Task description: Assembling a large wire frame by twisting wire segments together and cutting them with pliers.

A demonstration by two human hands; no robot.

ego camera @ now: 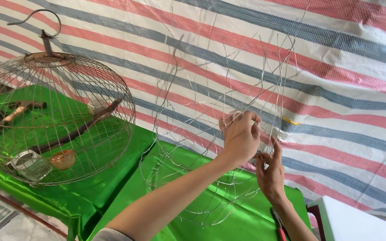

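An unfinished cage frame of thin silver wire (228, 111) stands on a green satin-covered table (126, 187), its loose wire ends sticking up. My left hand (241, 134) is raised in front of the frame, fingers closed around wires near its middle. My right hand (271, 172) is lower and to the right, fingers pinching a wire at the frame's side. Both forearms reach in from the bottom edge.
A finished round wire cage (54, 120) with a hook on top stands at the left, holding perches, a glass jar (30, 164) and a small orange cup (63, 158). Red-handled pliers (280, 227) lie by my right arm. A striped tarp (336, 67) hangs behind. A white surface (358, 223) is at bottom right.
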